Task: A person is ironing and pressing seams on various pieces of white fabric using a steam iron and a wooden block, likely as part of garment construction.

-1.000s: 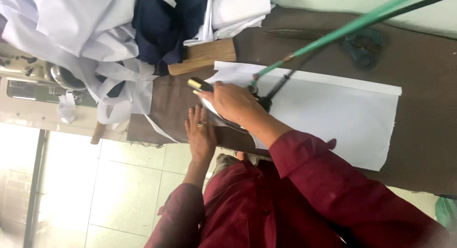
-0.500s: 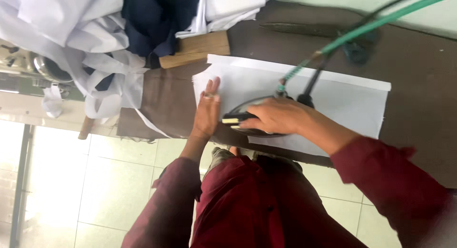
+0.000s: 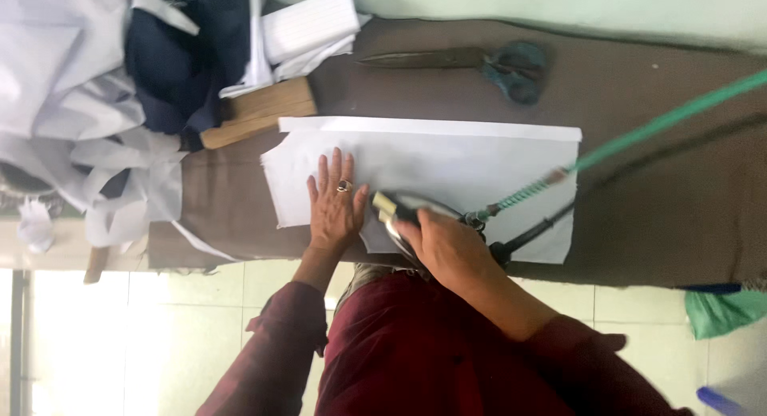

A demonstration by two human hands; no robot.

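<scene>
Risk of burn: left hand (image 3: 335, 208), fingers spread flat on white fabric (image 3: 447, 156), lies just beside the iron (image 3: 399, 212) gripped by right hand (image 3: 447, 252).

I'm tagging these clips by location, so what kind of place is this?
Most likely a tailoring or garment workshop. The right hand runs an iron over a white fabric piece that the left hand flattens on a brown padded table, with large shears and heaped cloth nearby.
</scene>
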